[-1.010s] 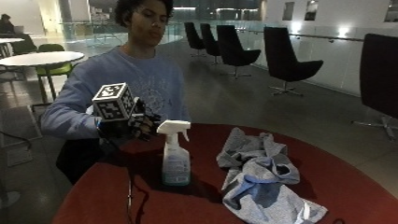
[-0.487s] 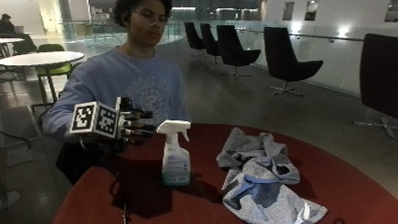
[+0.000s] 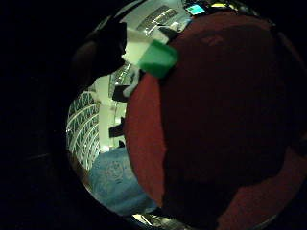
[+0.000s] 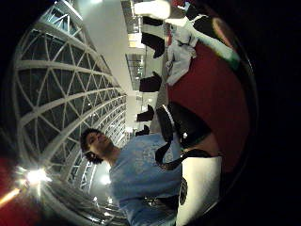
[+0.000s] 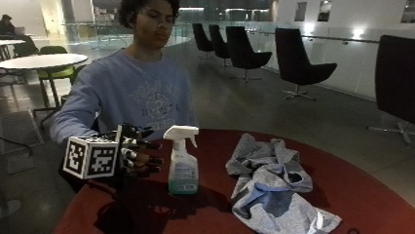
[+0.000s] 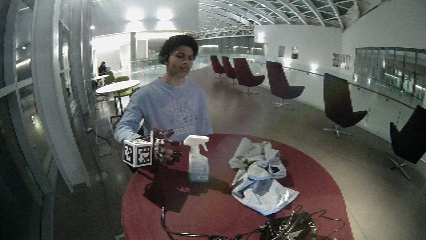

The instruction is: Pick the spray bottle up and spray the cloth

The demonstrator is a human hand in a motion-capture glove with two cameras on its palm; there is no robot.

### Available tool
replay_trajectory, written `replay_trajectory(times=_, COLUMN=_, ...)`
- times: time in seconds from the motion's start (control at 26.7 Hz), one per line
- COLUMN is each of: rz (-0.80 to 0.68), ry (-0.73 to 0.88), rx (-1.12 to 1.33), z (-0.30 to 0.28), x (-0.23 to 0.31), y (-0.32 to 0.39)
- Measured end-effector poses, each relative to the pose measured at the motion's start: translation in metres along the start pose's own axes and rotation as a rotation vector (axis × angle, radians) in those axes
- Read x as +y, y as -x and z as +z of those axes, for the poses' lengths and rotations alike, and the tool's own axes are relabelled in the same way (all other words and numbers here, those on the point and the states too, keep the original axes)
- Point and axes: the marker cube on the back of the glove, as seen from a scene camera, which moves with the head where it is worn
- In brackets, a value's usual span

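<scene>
Outside view: 1 person sits behind a round red bench (image 5: 363,185). The gloved right hand (image 5: 137,155) is raised above the bench surface near its edge, palm turned toward the spray bottle (image 5: 183,161). Its fingers (image 5: 150,159) are spread and only slightly bent, released, grasping nothing.

The spray bottle stands upright on the bench, white trigger head on top, nozzle facing away from the hand, clear body with greenish liquid low down. Taking the hand as the dial centre in this view, the bottle lies at 3 o'clock, just beside the fingertips. A narrow gap shows between fingertips and bottle; no contact is seen.

The cloth (image 5: 269,187), a crumpled pale blue-grey heap, lies on the bench at 3 to 4 o'clock from the bottle, apart from it and farther from the hand than the bottle. The wide outside view confirms the order: hand (image 6: 168,149), spray bottle (image 6: 197,160), cloth (image 6: 258,176), all over the same bench (image 6: 200,210).

Little finger side palm view: red bench surface (image 3: 225,120) fills most of the field; a white and green piece (image 3: 153,56) shows at its edge, identity uncertain.

Thumb side palm view: the person's blue sweatshirt (image 4: 141,176), and the cloth (image 4: 181,54) on the red bench beyond.
</scene>
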Motion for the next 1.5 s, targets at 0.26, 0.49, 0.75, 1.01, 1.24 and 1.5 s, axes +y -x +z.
replay_trajectory(times=0.26, rz=0.025, ry=-0.027, rx=0.021, z=0.010, x=-0.029, y=-0.013)
replay_trajectory(times=0.49, rz=0.009, ry=-0.059, rx=0.016, z=0.021, x=-0.057, y=-0.015)
replay_trajectory(times=0.75, rz=-0.009, ry=-0.097, rx=-0.023, z=0.033, x=-0.083, y=-0.017)
replay_trajectory(times=1.01, rz=-0.039, ry=-0.165, rx=-0.052, z=0.047, x=-0.099, y=-0.023)
replay_trajectory(times=1.24, rz=-0.056, ry=-0.261, rx=-0.038, z=0.051, x=-0.106, y=-0.023)
replay_trajectory(times=1.5, rz=-0.076, ry=-0.311, rx=0.018, z=0.050, x=-0.112, y=-0.012)
